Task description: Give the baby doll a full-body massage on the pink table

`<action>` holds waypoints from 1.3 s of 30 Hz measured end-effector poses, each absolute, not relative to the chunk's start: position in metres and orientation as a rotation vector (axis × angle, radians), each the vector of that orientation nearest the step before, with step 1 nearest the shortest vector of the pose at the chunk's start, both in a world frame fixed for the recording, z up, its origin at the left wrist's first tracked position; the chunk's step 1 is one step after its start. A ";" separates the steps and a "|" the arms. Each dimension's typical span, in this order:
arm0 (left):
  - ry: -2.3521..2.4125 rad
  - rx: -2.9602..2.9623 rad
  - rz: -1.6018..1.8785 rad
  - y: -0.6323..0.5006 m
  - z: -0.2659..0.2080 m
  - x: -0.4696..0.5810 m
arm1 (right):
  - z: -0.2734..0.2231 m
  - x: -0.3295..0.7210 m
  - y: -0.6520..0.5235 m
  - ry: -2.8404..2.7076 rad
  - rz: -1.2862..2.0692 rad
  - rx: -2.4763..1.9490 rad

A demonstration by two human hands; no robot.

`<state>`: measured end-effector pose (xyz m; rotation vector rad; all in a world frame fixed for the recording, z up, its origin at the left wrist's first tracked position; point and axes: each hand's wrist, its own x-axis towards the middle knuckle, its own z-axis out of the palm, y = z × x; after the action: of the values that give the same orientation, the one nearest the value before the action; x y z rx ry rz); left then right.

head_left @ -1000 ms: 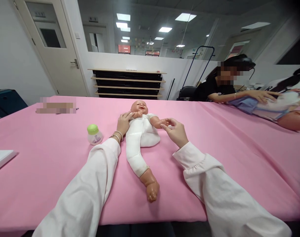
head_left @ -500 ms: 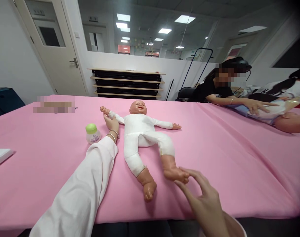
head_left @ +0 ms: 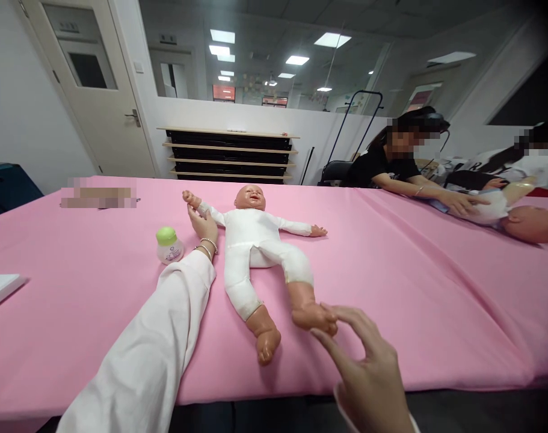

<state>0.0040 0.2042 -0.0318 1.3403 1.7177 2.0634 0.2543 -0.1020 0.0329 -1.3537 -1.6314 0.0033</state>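
Note:
A baby doll (head_left: 251,230) with a white cloth body and hard brown head, hands and feet lies face up on the pink cloth. My left hand (head_left: 204,224), with bracelets at the wrist, is closed at the doll's forearm on the left side; its fingertips are partly hidden. Thumb and fingers of my right hand (head_left: 368,352) pinch the doll's foot on the right, one on each side of the toes. That leg is bent at the knee, while the other foot rests free. Beside my left wrist stands a small jar (head_left: 169,245) with a green lid.
The pink cloth (head_left: 391,288) covers the table and has creases at right. A white box-like object (head_left: 3,290) lies at the left edge. Across the table at right, a person (head_left: 391,159) handles another doll (head_left: 533,224); a second person sits behind. A shelf rack (head_left: 228,153) stands by the wall.
The doll's foot and my right hand have shifted slightly left, along with a small shift of the whole view. My left hand keeps its place at the doll's arm. The co-worker's hand has moved a little.

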 end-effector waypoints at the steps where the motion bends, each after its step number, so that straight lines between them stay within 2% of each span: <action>1: 1.703 1.358 2.069 0.203 -0.030 0.006 | 0.044 0.256 -0.093 -1.650 -0.038 -1.331; 5: 1.677 1.490 2.086 0.198 -0.022 0.013 | 0.087 0.262 -0.044 -1.715 -0.062 -1.271; 9: 1.608 1.734 2.020 0.193 -0.018 0.017 | 0.110 0.260 0.018 -1.721 0.069 -1.275; 15: 1.518 2.006 1.813 0.195 -0.019 0.020 | 0.083 0.248 0.090 -1.682 0.308 -1.377; 19: 1.578 2.211 1.576 0.200 -0.024 0.019 | 0.068 0.243 0.107 -1.677 0.307 -1.406; 22: 1.594 2.244 1.532 0.200 -0.025 0.019 | 0.071 0.243 0.099 -1.668 0.315 -1.400; 26: 1.579 2.046 1.729 0.197 -0.023 0.018 | 0.084 0.248 0.057 -1.636 0.250 -1.345; 32: 1.774 1.325 2.000 0.197 -0.022 0.012 | 0.088 0.263 -0.038 -1.667 0.126 -1.357; 35: 1.842 1.167 2.039 0.196 -0.023 0.008 | 0.069 0.266 -0.071 -1.580 0.171 -1.457; 39: 1.981 1.032 1.990 0.195 -0.023 0.006 | 0.026 0.264 -0.095 -1.405 0.436 -1.547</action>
<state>0.0058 0.1948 -0.0226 1.0319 1.9809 1.9902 0.2640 -0.0948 0.0257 -1.5473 -1.4051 0.4355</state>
